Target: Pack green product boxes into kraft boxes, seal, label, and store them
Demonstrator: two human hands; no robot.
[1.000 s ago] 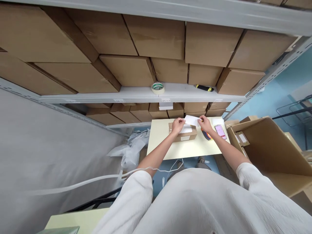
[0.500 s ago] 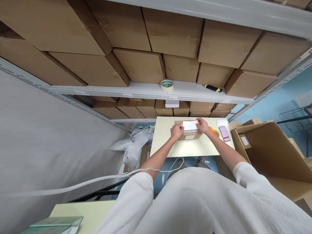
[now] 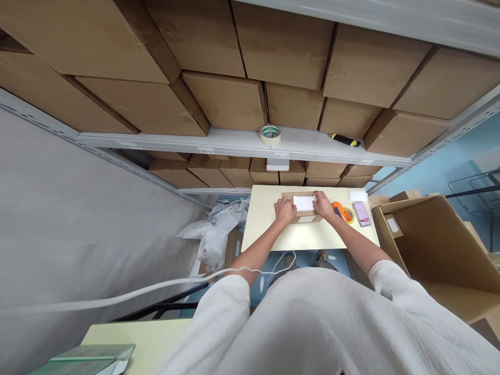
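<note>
A small cardboard box lies on the pale yellow table in front of me. On top of it is a white paper label, lying nearly flat. My left hand is at the label's left edge, fingers curled and thumb against the paper. At the right edge, the fingers of my right hand are closed over the paper and the box top. Both hands partly cover the box's ends. Another white label shows on the box's near side. Just right of my right hand is an orange tape dispenser.
A roll of yellow tape and a phone lie on the table's right side. A large open carton stands to the right. On the shelf ahead are a masking tape roll and a utility knife. A white cable crosses at left.
The label, earlier pinched at its edges by both hands, now rests flatter on the box. My right hand has come down over its right end, and the tape dispenser shows more.
</note>
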